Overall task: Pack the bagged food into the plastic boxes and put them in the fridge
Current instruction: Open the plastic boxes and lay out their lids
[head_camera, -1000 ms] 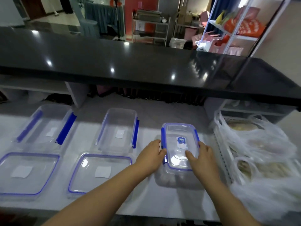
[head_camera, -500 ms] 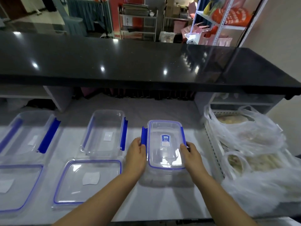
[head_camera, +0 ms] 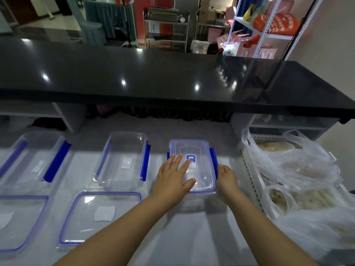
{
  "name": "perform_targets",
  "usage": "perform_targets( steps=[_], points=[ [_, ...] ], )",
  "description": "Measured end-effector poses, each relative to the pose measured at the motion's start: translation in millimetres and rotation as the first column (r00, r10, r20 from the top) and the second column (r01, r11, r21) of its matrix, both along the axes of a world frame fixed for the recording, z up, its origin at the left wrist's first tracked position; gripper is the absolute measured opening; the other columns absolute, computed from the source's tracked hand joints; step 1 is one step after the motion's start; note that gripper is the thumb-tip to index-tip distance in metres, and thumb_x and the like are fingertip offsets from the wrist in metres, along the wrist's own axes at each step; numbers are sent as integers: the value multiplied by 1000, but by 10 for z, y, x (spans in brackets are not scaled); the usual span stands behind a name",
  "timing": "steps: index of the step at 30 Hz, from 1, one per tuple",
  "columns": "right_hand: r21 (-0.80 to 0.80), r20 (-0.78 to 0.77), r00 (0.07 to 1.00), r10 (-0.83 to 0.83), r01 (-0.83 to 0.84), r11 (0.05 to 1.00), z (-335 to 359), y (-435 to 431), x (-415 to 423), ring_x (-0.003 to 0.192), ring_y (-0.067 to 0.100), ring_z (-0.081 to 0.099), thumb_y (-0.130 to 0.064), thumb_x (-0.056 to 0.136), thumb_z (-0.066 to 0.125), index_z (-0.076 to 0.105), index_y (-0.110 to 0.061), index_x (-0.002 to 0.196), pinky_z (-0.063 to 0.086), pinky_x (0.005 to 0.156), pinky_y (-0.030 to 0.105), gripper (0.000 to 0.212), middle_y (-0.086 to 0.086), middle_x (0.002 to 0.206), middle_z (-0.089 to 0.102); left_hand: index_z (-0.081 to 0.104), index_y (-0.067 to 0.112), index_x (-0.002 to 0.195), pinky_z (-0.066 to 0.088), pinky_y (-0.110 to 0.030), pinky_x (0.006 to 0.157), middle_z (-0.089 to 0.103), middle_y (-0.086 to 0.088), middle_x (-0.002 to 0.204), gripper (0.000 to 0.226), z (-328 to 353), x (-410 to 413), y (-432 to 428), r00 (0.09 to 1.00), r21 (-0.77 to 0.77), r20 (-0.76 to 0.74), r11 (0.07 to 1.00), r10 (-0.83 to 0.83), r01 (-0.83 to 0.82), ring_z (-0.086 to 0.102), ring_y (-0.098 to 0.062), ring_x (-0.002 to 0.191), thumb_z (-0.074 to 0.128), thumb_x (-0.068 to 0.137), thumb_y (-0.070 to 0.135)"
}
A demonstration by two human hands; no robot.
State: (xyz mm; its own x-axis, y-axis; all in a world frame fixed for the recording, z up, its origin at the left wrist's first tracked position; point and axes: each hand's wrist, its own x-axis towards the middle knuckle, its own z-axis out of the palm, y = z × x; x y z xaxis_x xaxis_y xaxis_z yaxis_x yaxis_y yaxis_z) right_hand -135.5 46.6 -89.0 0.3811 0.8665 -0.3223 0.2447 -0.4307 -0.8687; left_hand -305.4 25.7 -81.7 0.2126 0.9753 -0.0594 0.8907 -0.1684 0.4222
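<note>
Hands are meeting on the lidded box (head_camera: 197, 150): your left hand (head_camera: 172, 178) is lying flat on top, fingers straight, while your right hand (head_camera: 227, 177) is curling round its right edge. Bagged food (head_camera: 299, 169) is sitting just right.

Shop or eatery back area: black service counter (head_camera: 153, 79), steel tray rack (head_camera: 165, 25), stock shelving (head_camera: 269, 29), bagged food (head_camera: 299, 169).
</note>
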Motion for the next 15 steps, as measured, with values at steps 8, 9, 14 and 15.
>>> perform_targets(
  steps=[8,9,14,15],
  points=[
    [127,393,908,142,-206,970,57,-165,41,76,22,54,-18,93,45,63,-15,77,36,60,28,24,6,83,60,18,37,146,6,-38,116,1,14,157,62,-71,28,-14,987,27,141,997,71,-75,-15,-14,142,42,91,51],
    [97,378,908,180,-232,968,50,-175,25,76,22,55,-21,94,44,63,-14,79,37,59,28,25,6,84,61,19,35,146,6,-36,115,1,13,157,62,-71,36,-7,981,16,181,997,70,-74,-17,-14,142,43,91,48],
    [82,337,928,157,-195,977,156,-150,-59,103,26,53,-33,88,58,64,-15,109,47,89,40,28,6,109,54,18,28,147,6,-34,115,1,8,157,64,-23,65,108,946,-26,320,998,56,-51,-18,-15,142,50,93,38],
    [90,341,928,148,-189,978,180,-150,-88,105,28,52,-33,87,59,63,-17,110,47,92,44,29,6,111,53,17,27,147,5,-34,115,1,9,157,65,-8,47,122,938,-29,342,998,58,-51,-17,-15,142,50,93,37]
  ],
)
